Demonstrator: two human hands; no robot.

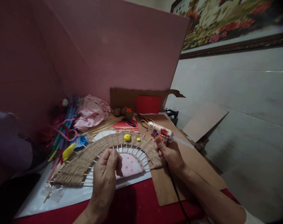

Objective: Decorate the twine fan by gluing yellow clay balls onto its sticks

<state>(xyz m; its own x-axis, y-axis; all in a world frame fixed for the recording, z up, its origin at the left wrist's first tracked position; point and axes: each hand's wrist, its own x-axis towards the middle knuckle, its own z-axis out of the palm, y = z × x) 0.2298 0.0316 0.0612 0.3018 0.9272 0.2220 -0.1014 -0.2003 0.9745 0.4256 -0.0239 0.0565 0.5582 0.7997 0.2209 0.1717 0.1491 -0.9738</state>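
My right hand (167, 152) is wrapped round a floral-patterned glue gun (160, 131) with a clear stick out of its back end and a black cord hanging down. My left hand (107, 171) is closed, fingertips pressed together, above the inner edge of the arch; what it pinches, if anything, is too small to make out. Beneath both hands lies a fan-shaped arch woven of brown twine (79, 160) over thin wooden sticks. A spotted pink half-round piece (128, 164) sits at its centre. Two yellow lumps (127, 137) rest on the woven band.
Pink cloth (93, 112), coloured pipe cleaners (60, 140) and a blue packet (80, 141) lie at the left. Scissors (147, 122), a small pot (129, 114) and red card (148, 104) are behind. Brown cardboard (197, 158) covers the right side of the red table (132, 203).
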